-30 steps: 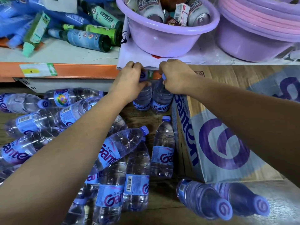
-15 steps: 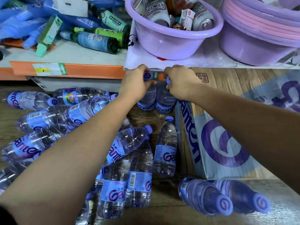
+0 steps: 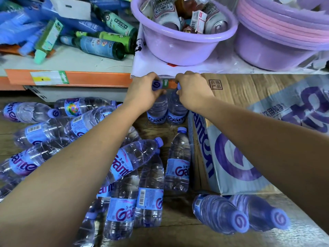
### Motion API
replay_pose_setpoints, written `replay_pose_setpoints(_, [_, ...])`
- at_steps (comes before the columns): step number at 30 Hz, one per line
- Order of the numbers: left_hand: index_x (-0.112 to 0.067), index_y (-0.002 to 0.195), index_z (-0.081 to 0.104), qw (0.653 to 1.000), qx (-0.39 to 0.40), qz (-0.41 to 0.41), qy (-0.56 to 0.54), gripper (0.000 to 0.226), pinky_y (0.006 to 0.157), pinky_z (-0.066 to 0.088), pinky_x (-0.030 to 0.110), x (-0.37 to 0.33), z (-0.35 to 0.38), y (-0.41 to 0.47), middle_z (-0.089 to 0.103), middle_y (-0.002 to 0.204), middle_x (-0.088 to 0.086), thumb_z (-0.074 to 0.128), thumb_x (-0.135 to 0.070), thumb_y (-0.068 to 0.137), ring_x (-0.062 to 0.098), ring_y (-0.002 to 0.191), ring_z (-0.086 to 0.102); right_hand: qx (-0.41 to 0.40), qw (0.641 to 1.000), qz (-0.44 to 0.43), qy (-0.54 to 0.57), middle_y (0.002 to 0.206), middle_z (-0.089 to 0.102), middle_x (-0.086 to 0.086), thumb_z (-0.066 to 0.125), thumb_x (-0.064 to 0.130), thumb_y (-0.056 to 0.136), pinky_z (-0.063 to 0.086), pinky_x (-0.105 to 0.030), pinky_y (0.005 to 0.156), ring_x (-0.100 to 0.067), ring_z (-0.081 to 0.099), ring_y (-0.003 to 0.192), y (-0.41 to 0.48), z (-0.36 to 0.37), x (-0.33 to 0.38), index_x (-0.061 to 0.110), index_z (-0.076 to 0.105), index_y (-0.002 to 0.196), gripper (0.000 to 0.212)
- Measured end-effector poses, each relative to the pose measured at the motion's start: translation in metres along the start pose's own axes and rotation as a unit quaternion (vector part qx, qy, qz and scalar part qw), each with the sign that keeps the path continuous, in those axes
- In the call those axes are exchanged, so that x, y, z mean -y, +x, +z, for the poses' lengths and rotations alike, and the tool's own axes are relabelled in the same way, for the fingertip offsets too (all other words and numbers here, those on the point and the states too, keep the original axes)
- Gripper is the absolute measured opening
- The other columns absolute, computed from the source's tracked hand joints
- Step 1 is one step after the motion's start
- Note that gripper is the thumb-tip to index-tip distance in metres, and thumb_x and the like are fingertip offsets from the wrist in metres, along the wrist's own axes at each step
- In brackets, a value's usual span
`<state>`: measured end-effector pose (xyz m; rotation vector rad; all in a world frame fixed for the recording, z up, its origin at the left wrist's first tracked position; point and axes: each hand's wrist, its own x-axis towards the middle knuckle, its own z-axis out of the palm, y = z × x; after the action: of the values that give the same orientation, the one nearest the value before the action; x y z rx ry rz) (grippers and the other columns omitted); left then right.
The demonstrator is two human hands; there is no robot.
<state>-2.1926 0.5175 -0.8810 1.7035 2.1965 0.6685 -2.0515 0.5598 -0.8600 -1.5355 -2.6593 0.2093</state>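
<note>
Two clear water bottles with blue labels stand upright side by side on the wooden floor, just below the orange shelf edge (image 3: 99, 80). My left hand (image 3: 142, 91) grips the neck of the left bottle (image 3: 157, 111), whose blue cap shows between my fingers. My right hand (image 3: 193, 90) grips the top of the right bottle (image 3: 176, 113). Both bottles stand against the far corner of a cardboard box (image 3: 236, 161).
Several more water bottles (image 3: 124, 164) lie scattered on the floor at left and centre; one (image 3: 179, 161) stands by the box. Two bottles (image 3: 220, 213) stand near me. On the shelf above sit purple basins (image 3: 183, 45) with cans, stacked basins (image 3: 284, 32), and lying green bottles (image 3: 99, 45).
Both hands keep their grip on the two bottle tops. The view has shifted slightly, so the hands and shelf sit lower in the frame; the bottles stay in place.
</note>
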Motion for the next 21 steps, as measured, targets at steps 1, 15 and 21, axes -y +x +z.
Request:
replay_pose_setpoints(1, [-0.013, 0.113, 0.059, 1.000, -0.001, 0.005, 0.001, 0.042, 0.082, 0.045, 0.034, 0.000, 0.001, 0.000, 0.068, 0.109, 0.015, 0.067, -0.039, 0.081, 0.035, 0.103, 0.059, -0.005, 1.000, 0.003, -0.002, 0.116, 0.056, -0.017, 0.053, 0.003, 0.088, 0.040, -0.033, 0.074, -0.037, 0.051, 0.112, 0.001, 0.001, 0.000, 0.005, 0.054, 0.121, 0.033])
replay_pose_setpoints(15, [-0.002, 0.127, 0.039, 0.999, 0.027, -0.038, -0.021, 0.074, 0.083, 0.044, 0.036, 0.008, 0.000, -0.010, 0.058, 0.120, 0.021, 0.066, -0.051, 0.078, 0.035, 0.110, 0.056, -0.041, 0.999, -0.022, -0.023, 0.127, 0.048, -0.017, 0.054, 0.011, 0.086, 0.038, -0.042, 0.096, -0.037, 0.041, 0.120, -0.015, 0.000, 0.010, 0.006, 0.049, 0.126, 0.041])
replay_pose_setpoints(21, [-0.003, 0.111, 0.052, 0.984, 0.148, -0.029, 0.095, 0.047, 0.079, 0.047, 0.039, 0.028, 0.002, -0.036, 0.062, 0.110, 0.023, 0.050, -0.046, 0.091, 0.037, 0.100, 0.059, -0.064, 0.996, -0.055, 0.030, 0.106, 0.062, -0.010, 0.048, 0.011, 0.087, 0.041, -0.033, 0.070, -0.033, 0.057, 0.101, -0.032, 0.009, 0.019, 0.010, 0.056, 0.107, 0.022])
